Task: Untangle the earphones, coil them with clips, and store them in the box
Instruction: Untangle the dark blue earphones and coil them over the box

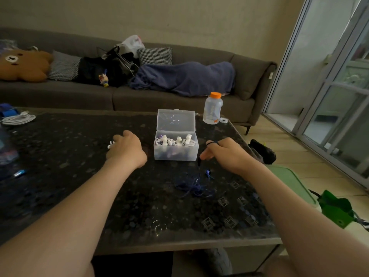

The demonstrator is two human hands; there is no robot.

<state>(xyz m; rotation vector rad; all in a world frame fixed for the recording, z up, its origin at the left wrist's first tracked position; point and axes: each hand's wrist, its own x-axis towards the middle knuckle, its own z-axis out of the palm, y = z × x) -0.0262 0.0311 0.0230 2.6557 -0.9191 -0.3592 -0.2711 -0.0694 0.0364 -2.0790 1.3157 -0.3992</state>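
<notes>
While the tangled blue earphones are lying at lower centre, just below the right hand hooking their cord, the left hand is gripping a white clip left of the box.

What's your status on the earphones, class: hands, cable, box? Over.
Left grip curled on a white piece. Right grip holds the blue cable, rest tangled on the table. Box open, white coiled sets inside. Nothing blocks the box.
</notes>
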